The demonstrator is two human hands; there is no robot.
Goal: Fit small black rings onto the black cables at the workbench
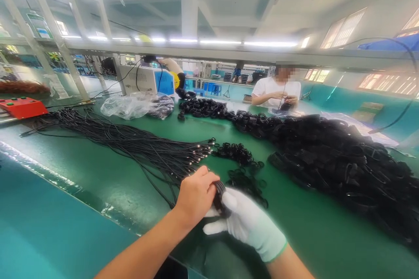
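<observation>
Head view: left hand (195,195) & gloved right hand (244,222) are both closing fingers on a black cable end (218,192) over the green table (98,174), probably fitting a ring; next needs firm grip.

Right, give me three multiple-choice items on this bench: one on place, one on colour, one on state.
1. Where does the big heap of coiled cables lie?
A. right of the hands
B. on the red box
C. on the floor

2. What colour is the glove on the right hand?
A. black
B. white
C. orange

3. What is the state of the left hand?
A. flat on the table
B. raised in the air
C. closed on a black cable bundle

Answers: 1 A, the heap fills the right side of the green table. 2 B, the glove is white. 3 C, the bare fingers wrap the bundle.
</observation>
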